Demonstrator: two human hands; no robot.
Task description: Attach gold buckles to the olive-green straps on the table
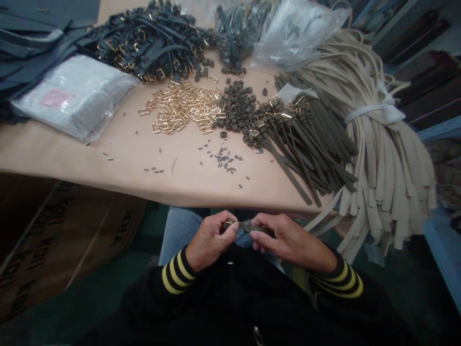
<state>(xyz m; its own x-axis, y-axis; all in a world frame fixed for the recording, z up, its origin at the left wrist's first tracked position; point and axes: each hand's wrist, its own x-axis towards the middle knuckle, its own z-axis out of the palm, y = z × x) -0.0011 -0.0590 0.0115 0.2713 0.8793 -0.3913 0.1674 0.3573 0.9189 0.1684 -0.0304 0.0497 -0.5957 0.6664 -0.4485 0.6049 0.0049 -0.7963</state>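
Observation:
Over my lap, just off the table's front edge, both hands hold one dark olive strap (pixel 246 226). My left hand (pixel 212 238) pinches its left end, where a bit of gold buckle shows between the fingers. My right hand (pixel 288 240) is closed on the strap further right, beside a small loop around it. On the table ahead lie a heap of gold buckles (pixel 187 105), a pile of dark olive strap loops (pixel 239 103) and scattered small metal pins (pixel 225 158). A bundle of olive straps with buckles (pixel 309 134) rests to the right.
Beige strips (pixel 382 144) tied with white hang over the table's right side. At the back are black buckled straps (pixel 151 43) and clear plastic bags (pixel 298 33). A wrapped white packet (pixel 75 96) lies left; a cardboard box (pixel 72 240) stands below the table edge (pixel 108 185).

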